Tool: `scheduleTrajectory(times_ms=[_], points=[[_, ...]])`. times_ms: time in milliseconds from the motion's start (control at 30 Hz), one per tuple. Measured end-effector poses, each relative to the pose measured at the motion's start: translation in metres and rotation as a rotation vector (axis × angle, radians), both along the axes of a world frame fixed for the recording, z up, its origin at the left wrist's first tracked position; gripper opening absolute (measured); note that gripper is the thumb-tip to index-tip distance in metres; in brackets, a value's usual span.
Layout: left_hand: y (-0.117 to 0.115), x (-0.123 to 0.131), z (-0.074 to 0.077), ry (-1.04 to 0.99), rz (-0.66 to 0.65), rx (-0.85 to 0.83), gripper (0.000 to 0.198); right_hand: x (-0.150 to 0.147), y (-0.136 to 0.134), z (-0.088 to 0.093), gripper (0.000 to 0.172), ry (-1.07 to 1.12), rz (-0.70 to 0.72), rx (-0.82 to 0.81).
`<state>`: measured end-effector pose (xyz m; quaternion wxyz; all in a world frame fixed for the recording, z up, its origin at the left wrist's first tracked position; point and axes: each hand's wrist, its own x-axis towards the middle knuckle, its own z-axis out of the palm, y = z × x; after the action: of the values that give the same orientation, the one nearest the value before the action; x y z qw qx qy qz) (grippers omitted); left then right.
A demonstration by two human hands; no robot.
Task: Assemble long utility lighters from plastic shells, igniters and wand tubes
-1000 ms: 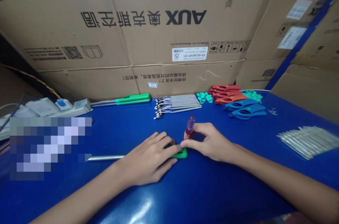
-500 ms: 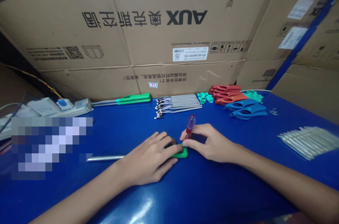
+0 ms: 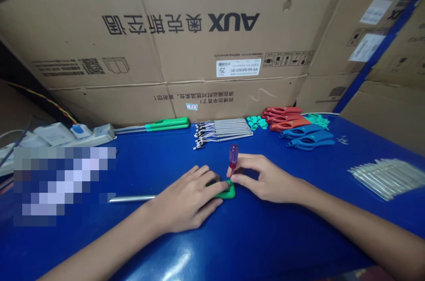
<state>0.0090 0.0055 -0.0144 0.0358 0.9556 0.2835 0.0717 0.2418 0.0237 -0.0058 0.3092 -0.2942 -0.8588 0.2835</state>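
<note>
My left hand [image 3: 191, 201] is closed over a long lighter's green handle [image 3: 229, 192], pinning it against the blue table. Out to the left, from under my forearm, sticks the lighter's metal tube [image 3: 133, 199]. Between thumb and fingers, my right hand [image 3: 265, 179] pinches a small screwdriver [image 3: 233, 157] with a clear purple and red grip. It stands nearly upright, its tip down at the right end of the green handle. The exact contact point is too small to make out, and most of the handle is hidden under my left hand.
Along the back lie green-handled lighters [image 3: 169, 124], metal rods with wires [image 3: 232, 129], teal caps [image 3: 257, 122], and red, orange and blue handle shells [image 3: 308, 136]. Metal tubes [image 3: 388, 177] lie at right, a power strip [image 3: 89, 135] at left. Cardboard [image 3: 186, 50] walls the back.
The screwdriver has shifted slightly left and stands straighter, its tip now at the handle's end. My left hand and the lighter have stayed in place.
</note>
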Motion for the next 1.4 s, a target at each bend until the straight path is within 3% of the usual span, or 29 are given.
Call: scheduleTrajectory(times_ms=[533,1400], points=[[-0.0007,0.0004,0.0,-0.013,-0.009,0.031,0.029,-0.0022,-0.0014,-0.0049,0.015,0.017,-0.066,-0.05],[-0.0008,0.0,0.0012,-0.03,-0.012,0.011,0.028,-0.0007,0.0002,-0.0022,0.01,0.014,-0.023,-0.128]])
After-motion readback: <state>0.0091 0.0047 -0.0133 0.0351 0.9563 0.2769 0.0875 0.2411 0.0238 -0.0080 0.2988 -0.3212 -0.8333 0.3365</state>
